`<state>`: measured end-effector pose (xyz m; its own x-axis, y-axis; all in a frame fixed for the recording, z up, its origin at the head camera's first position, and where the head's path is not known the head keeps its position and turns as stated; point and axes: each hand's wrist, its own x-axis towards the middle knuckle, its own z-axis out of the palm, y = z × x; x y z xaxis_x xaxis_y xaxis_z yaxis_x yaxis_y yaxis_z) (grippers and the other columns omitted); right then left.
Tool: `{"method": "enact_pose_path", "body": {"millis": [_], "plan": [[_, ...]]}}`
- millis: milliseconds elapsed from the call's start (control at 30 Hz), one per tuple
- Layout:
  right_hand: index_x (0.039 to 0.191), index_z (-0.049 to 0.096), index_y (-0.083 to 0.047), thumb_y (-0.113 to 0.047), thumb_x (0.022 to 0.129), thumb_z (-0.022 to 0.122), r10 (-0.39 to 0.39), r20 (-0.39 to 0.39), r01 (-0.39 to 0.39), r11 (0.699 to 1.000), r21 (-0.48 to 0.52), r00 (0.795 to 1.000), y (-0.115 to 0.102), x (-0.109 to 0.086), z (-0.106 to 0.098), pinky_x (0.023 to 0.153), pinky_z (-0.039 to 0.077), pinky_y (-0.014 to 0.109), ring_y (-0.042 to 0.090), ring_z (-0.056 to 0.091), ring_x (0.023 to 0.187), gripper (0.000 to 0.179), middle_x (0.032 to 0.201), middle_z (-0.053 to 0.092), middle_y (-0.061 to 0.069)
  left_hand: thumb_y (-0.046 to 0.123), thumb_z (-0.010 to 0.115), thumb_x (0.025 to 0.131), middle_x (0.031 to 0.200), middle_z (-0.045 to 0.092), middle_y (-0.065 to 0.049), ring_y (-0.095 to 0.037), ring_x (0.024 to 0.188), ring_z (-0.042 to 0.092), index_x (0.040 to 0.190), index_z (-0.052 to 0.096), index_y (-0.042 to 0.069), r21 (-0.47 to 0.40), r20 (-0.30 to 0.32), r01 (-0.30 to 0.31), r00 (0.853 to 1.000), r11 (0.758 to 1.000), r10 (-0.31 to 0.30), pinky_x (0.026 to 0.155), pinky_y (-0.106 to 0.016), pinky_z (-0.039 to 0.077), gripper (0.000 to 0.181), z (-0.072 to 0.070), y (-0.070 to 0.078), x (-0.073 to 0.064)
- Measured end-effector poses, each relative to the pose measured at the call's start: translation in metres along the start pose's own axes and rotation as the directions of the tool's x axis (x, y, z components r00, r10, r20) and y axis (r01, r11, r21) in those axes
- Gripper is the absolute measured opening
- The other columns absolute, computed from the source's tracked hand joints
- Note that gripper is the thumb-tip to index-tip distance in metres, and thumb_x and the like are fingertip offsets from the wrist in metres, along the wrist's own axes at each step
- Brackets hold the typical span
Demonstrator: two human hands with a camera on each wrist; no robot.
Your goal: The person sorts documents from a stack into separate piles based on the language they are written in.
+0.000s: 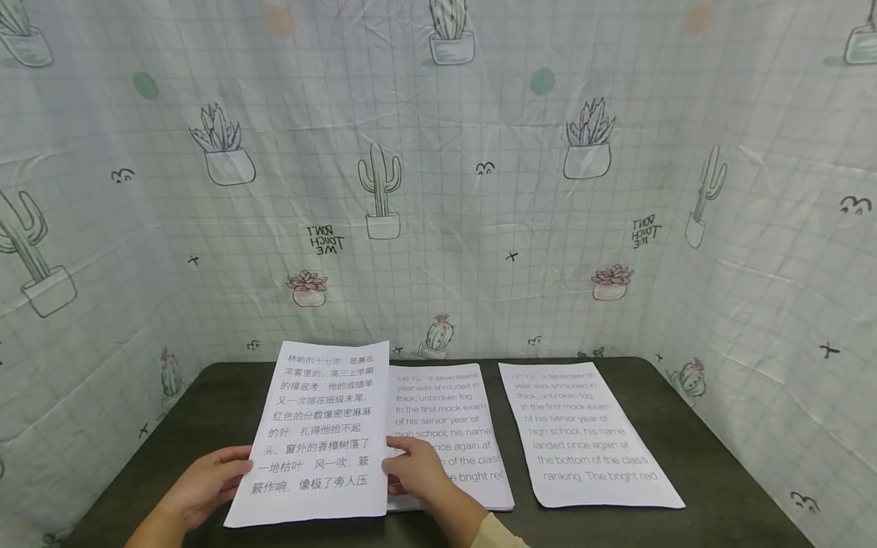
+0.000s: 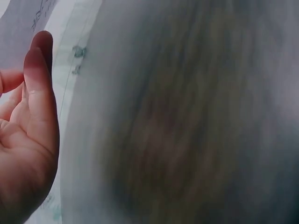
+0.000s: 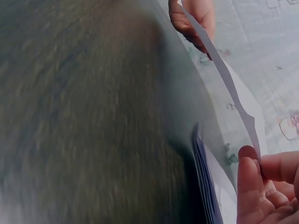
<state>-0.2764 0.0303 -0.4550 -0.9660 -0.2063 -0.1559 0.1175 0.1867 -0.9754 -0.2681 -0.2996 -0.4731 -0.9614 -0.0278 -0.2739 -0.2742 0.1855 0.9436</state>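
Note:
A white sheet of paper with large Chinese print [image 1: 317,426] is held between two hands, raised over the left part of the table. My left hand [image 1: 208,483] pinches its left edge low down. On the opposite edge, my right hand [image 1: 419,468] grips the paper between thumb and fingers, plainly seen in the right wrist view. That view shows the sheet [image 3: 229,84] edge-on and slightly bent, above a stack of paper [image 3: 208,186]. The top page of the stack [image 1: 445,403] bears English print; the raised sheet and right hand cover parts of it.
To the right lies another English-printed page [image 1: 589,434], apart from the stack. Both rest on a dark table [image 1: 712,472]. A cactus-patterned cloth [image 1: 438,190] hangs round the back and sides of the table.

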Motion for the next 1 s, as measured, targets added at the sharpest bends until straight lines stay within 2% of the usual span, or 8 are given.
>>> {"method": "enact_pose_path", "body": {"millis": [267,533,767,1000], "plan": [[0.128,0.06,0.005,0.004,0.08,0.06,-0.017,0.014,0.017,1.0,0.024,1.0,-0.004,0.0,0.023,0.053,0.057,0.025,0.009,0.061,0.056,0.048,0.074,0.064,0.006,0.009,0.057,0.095,0.097,0.073,-0.002,-0.02,0.085,0.07,0.14,0.032,-0.019,0.013,-0.024,0.034,0.999,0.999,-0.034,0.074,-0.036,0.058,0.058,-0.023,-0.007,-0.006],[0.126,0.062,0.004,0.004,0.082,0.061,-0.003,0.055,0.002,1.0,0.025,0.998,-0.005,0.0,0.041,0.053,0.058,0.026,0.009,0.061,0.056,0.045,0.073,0.064,0.005,0.008,0.058,0.095,0.095,0.072,-0.002,-0.021,0.084,0.07,0.14,0.032,-0.019,0.001,-0.067,0.086,0.994,0.996,-0.085,0.074,-0.038,0.058,0.058,-0.037,-0.014,-0.007],[0.124,0.063,0.006,0.008,0.078,0.059,-0.035,0.077,0.036,0.999,-0.017,0.996,-0.006,0.002,0.05,0.052,0.058,0.027,0.009,0.059,0.053,0.046,0.069,0.066,0.004,0.008,0.061,0.093,0.093,0.073,-0.003,-0.021,0.083,0.069,0.139,0.033,-0.019,-0.014,-0.105,0.133,0.985,0.991,-0.134,0.074,-0.039,0.057,0.061,-0.045,-0.018,-0.008],[0.123,0.063,0.004,0.006,0.081,0.062,0.02,0.072,-0.017,0.999,-0.041,0.997,-0.006,0.005,0.052,0.054,0.058,0.026,0.011,0.062,0.057,0.042,0.072,0.066,0.004,0.008,0.062,0.092,0.09,0.073,-0.004,-0.02,0.082,0.07,0.137,0.036,-0.02,-0.02,-0.121,0.142,0.982,0.99,-0.144,0.073,-0.039,0.058,0.059,-0.046,-0.021,-0.006]]}}
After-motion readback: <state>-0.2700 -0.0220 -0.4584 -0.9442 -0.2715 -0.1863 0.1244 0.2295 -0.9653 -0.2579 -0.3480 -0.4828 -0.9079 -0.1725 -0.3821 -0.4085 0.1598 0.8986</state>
